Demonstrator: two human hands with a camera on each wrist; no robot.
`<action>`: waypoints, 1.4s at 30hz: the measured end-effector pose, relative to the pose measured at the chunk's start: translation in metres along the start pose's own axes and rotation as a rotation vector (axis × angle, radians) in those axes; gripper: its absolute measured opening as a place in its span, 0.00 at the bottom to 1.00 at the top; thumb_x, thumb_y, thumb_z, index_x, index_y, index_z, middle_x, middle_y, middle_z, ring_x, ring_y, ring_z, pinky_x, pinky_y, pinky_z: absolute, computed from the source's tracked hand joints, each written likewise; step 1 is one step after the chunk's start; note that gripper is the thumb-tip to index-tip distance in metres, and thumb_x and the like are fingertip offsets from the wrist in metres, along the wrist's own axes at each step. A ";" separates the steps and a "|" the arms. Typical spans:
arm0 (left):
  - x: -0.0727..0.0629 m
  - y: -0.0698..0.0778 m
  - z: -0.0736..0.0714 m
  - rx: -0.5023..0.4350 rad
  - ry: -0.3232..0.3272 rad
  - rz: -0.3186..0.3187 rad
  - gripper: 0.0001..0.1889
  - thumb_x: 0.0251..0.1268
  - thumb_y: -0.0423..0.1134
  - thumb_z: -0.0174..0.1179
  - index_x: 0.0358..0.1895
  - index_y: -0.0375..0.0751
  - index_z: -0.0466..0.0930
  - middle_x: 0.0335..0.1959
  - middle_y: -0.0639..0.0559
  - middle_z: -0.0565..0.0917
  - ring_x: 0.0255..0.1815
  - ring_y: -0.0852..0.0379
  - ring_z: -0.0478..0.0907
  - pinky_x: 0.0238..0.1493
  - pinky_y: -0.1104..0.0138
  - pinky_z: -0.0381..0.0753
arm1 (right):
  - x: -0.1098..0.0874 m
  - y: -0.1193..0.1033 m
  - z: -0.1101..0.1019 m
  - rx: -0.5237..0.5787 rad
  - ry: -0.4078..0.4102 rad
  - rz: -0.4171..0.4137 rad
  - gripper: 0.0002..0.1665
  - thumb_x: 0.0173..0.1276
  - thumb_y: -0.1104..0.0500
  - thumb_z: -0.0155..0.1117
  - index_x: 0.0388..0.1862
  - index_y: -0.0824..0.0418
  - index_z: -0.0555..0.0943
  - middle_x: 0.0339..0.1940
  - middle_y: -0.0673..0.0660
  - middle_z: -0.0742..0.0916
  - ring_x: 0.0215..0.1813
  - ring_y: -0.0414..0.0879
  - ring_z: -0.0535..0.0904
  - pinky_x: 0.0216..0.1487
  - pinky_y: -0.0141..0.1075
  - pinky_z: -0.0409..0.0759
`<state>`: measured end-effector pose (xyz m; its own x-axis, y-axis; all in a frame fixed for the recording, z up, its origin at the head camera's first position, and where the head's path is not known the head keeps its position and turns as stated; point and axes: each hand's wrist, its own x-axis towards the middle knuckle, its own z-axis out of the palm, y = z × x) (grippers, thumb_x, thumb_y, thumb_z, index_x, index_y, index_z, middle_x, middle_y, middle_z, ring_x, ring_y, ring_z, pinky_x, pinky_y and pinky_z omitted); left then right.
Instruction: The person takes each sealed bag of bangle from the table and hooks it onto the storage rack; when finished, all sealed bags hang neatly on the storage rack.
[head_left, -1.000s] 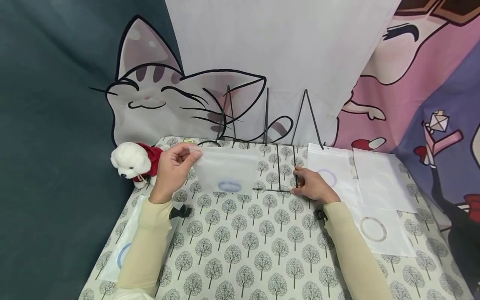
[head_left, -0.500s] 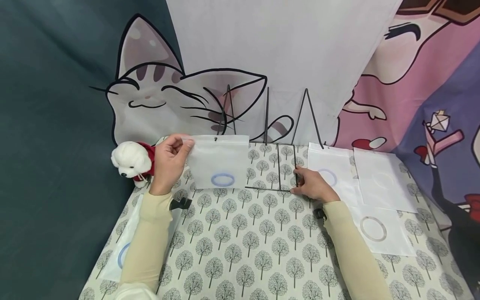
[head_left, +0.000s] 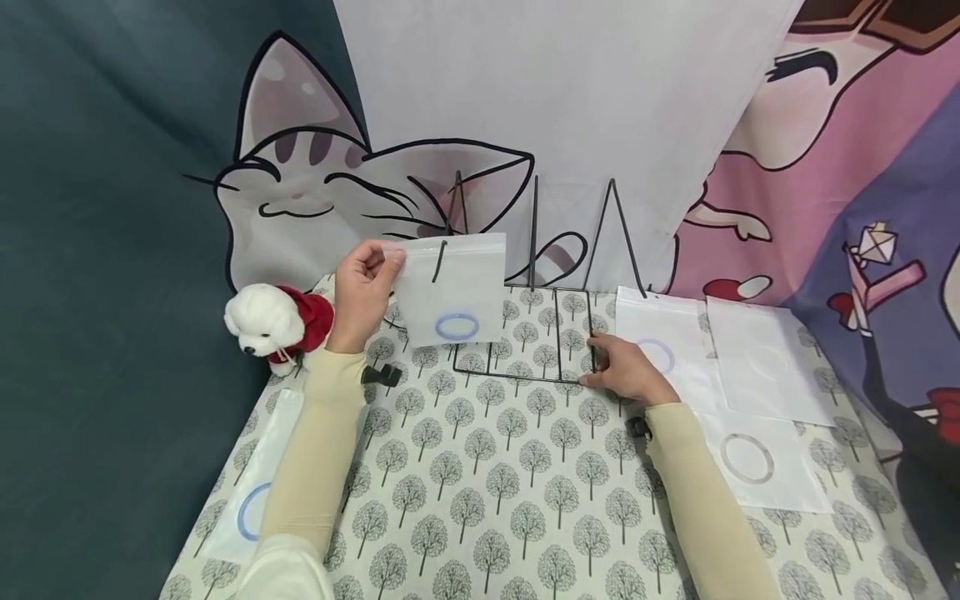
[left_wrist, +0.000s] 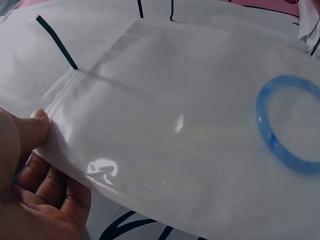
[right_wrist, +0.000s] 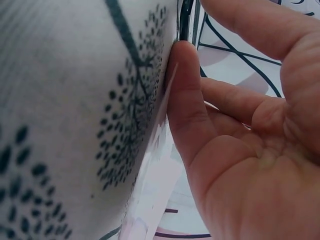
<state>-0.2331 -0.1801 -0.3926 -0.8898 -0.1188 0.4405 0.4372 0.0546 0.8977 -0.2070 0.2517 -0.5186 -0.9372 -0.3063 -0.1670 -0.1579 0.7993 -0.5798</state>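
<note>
Now you had pushed the white bag [head_left: 480, 279] higher and farther back: the prong [head_left: 439, 262], half a second before just a tip showing at the bag's top edge, stuck out well in front of it. That suggested the bag was properly threaded, at the left side of the wire rack [head_left: 557, 333], its blue ring [left_wrist: 260, 117] low inside. Your left hand [head_left: 363, 296] still pinched the upper left corner between thumb and fingers, so release was not yet done. Your right hand [head_left: 626, 367] stayed closed around the rack's near right corner, seemingly steadying it.
</note>
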 end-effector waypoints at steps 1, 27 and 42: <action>0.004 -0.001 0.002 -0.006 0.006 -0.007 0.05 0.75 0.35 0.66 0.45 0.37 0.86 0.39 0.59 0.90 0.35 0.64 0.86 0.38 0.73 0.85 | 0.000 0.000 0.000 0.002 -0.001 0.001 0.54 0.62 0.54 0.83 0.80 0.71 0.66 0.35 0.55 0.85 0.36 0.45 0.79 0.46 0.42 0.78; 0.076 -0.036 0.026 -0.079 0.102 -0.040 0.02 0.72 0.35 0.69 0.39 0.47 0.87 0.37 0.55 0.90 0.36 0.63 0.85 0.41 0.72 0.83 | 0.004 -0.001 0.005 -0.012 -0.027 0.021 0.55 0.64 0.53 0.81 0.82 0.69 0.63 0.42 0.58 0.86 0.42 0.47 0.80 0.50 0.46 0.79; 0.054 -0.016 0.019 0.075 0.161 -0.040 0.14 0.73 0.34 0.68 0.58 0.40 0.83 0.53 0.49 0.86 0.56 0.55 0.83 0.63 0.66 0.80 | 0.000 -0.002 0.001 0.001 -0.014 0.014 0.54 0.64 0.55 0.81 0.82 0.69 0.63 0.79 0.67 0.73 0.41 0.45 0.82 0.55 0.49 0.81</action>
<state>-0.2909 -0.1686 -0.3826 -0.8712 -0.2791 0.4039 0.3856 0.1202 0.9148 -0.2062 0.2497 -0.5177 -0.9348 -0.3027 -0.1859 -0.1450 0.8028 -0.5783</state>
